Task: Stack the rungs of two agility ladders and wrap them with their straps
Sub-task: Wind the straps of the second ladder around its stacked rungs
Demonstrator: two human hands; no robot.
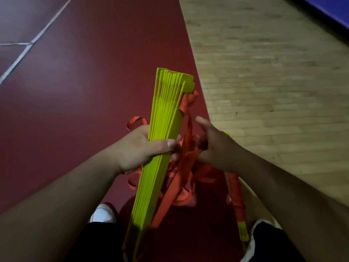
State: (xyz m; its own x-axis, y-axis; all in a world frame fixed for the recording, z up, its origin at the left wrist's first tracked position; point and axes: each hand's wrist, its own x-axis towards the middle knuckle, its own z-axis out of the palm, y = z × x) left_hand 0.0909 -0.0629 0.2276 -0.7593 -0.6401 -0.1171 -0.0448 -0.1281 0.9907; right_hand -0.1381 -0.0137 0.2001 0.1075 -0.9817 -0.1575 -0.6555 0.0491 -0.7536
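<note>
A stack of yellow-green ladder rungs [166, 110] stands nearly upright in front of me. My left hand [143, 148] grips it around the middle, thumb across the front edge. Loose orange straps [186, 167] hang in loops to the right of the stack and below it. My right hand [213, 146] is among those straps, one strap caught under its curled fingers while the forefinger points out. A second bundle [237, 201], yellow rungs wound in orange strap, lies below my right forearm.
I stand on a dark red sports floor [85, 91] with white lines at the upper left. Pale wooden flooring [273, 82] begins to the right. My white shoes [103, 214] show at the bottom, beside dark trousers.
</note>
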